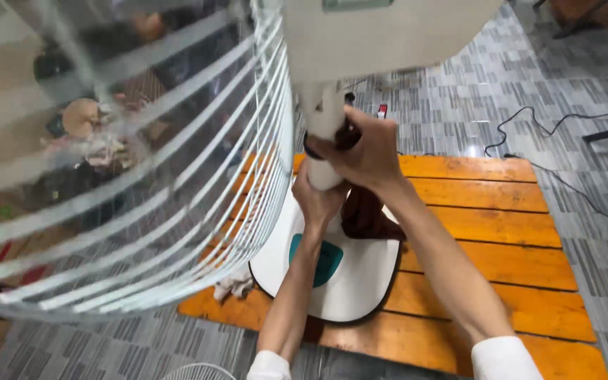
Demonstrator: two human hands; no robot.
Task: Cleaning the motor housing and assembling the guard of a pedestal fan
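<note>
A white stand fan rises right in front of me. Its wire guard (pixel 142 176) fills the left half of the view and its motor housing (pixel 381 35) is at the top. My right hand (pixel 364 151) is wrapped around the white pole (pixel 324 119), pressing a dark brown cloth (pixel 364 211) against it. My left hand (pixel 316 200) grips the pole lower down, just under the right hand. The cloth hangs down behind both hands. The pole's foot is a white oval base (pixel 353 281) with a teal panel.
The base rests on an orange slatted wooden pallet (pixel 501 232) laid on grey patterned floor tiles. A crumpled white rag (pixel 233 285) lies at the pallet's left edge. Black cables (pixel 550 127) trail at the right. Another wire guard (pixel 198 371) shows at the bottom edge.
</note>
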